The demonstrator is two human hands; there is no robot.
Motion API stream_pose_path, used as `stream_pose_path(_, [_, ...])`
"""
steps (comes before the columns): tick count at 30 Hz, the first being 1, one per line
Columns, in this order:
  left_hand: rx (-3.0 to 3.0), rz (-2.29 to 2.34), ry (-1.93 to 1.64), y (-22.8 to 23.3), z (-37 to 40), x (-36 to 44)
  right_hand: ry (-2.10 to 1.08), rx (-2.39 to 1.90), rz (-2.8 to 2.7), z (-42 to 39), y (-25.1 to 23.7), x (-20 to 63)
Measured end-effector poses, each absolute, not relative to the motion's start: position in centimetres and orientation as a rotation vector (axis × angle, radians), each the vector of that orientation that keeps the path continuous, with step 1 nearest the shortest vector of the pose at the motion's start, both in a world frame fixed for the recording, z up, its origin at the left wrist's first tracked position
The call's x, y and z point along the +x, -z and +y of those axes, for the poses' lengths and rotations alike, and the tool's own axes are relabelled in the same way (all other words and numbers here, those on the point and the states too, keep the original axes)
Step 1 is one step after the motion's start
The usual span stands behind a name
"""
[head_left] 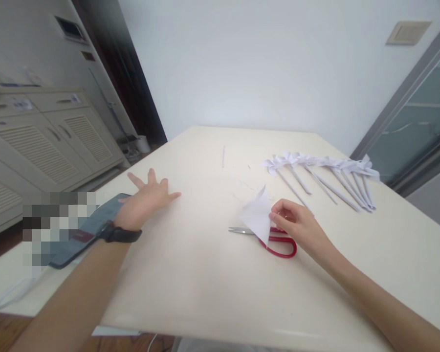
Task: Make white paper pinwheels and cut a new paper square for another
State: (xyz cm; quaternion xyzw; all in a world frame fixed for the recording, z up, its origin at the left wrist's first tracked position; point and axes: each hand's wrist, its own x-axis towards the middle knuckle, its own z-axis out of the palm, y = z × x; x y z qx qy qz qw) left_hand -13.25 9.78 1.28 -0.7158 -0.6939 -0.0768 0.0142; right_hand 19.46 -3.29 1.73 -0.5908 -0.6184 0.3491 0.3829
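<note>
My left hand (150,193), with a dark watch band on its wrist, has its fingers spread over the left part of the table and holds nothing. Under that wrist and beside it is a flat grey-blue device (112,210) resembling a tablet. A small piece of white paper (256,215) with pointed corners is pinched by one edge between the thumb and fingers of my right hand (291,217). Below the paper, a pair of red-handled scissors (284,254) lies on the table, blades pointing left; the paper hides their middle.
At the right of the white table (190,274) lie several white paper pinwheel shapes (315,161) on rolled-paper sticks. A thin white strip (223,156) and small scraps lie farther back. Beyond the table are a wall and, at left, a cabinet (51,137).
</note>
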Motion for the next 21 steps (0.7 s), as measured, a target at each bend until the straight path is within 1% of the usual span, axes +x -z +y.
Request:
stream_pose_path(1, [-2.169,-2.278,0.196,-1.6,9.5,-12.9,-0.895,-1.502,-1.578,-3.3,-1.8,19.4])
stream_pose_path(4, [-2.114,-2.322,0.206,-2.4,8.9,-11.7,-0.906,-1.489,-1.572,-3.3,-1.6,19.4])
stream_pose_path(8, [-2.125,-1.971,0.414,-2.5,9.0,-9.9,-0.915,-1.475,-1.577,-3.2,-1.2,19.4])
stream_pose_path(10, [-2.384,-1.808,0.518,-2.6,8.6,-8.5,-0.928,-1.461,-1.585,-3.3,-1.2,19.4])
stream_pose_path(12, [-2.804,-1.653,0.608,-2.9,7.6,-6.9,-0.943,-1.441,-1.595,-3.4,-1.2,19.4])
stream_pose_path(15, [-3.364,-1.629,0.614,-3.7,5.4,-4.5,-0.96,-1.41,-1.61,-3.4,-1.2,19.3])
stream_pose_path(18, [-3.673,-1.644,0.579,-4.3,3.4,-3.0,-0.956,-1.413,-1.616,-3.4,-1.3,19.2])
stream_pose_path(21, [-3.826,-1.72,0.585,-4.4,2.7,-2.6,-0.938,-1.424,-1.621,-3.3,-1.3,19.2])
